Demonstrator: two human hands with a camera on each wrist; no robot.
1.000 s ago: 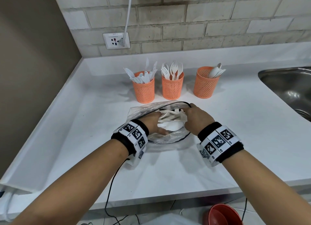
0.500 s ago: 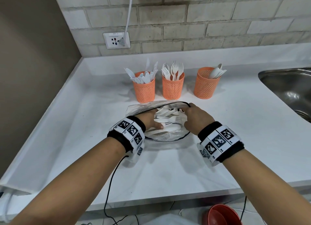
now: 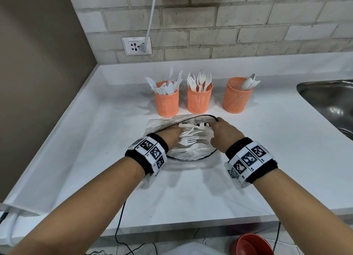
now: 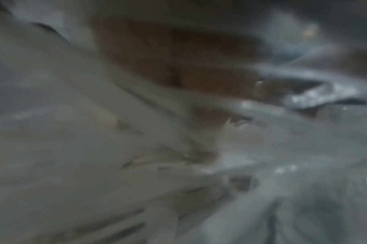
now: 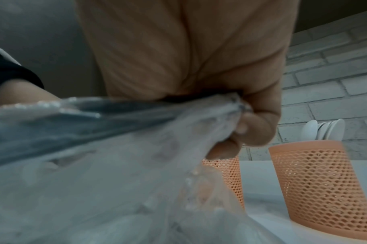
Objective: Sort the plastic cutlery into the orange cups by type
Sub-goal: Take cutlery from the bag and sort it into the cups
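Note:
Three orange mesh cups stand in a row: knives in the left cup (image 3: 167,104), forks in the middle cup (image 3: 199,100), spoons in the right cup (image 3: 236,100) (image 5: 324,181). In front of them lies a clear zip bag (image 3: 162,123) (image 5: 115,165) of mixed white cutlery (image 3: 191,140) (image 4: 95,165). My left hand (image 3: 171,135) reaches into the bag's mouth; its fingers (image 4: 189,69) lie among the cutlery, too blurred to show a grip. My right hand (image 3: 222,134) pinches the bag's black-edged rim between thumb and fingers (image 5: 258,128), holding it up.
A steel sink (image 3: 328,102) is set into the white counter (image 3: 95,159) at the right. A brown wall bounds the left side. On the brick wall behind sits an outlet (image 3: 136,45) with a white cable. A red bowl (image 3: 252,245) sits below the counter's front edge.
My left hand has shifted slightly inside the bag and the cutlery there has been stirred; a fork now shows. The right hand keeps its hold on the rim.

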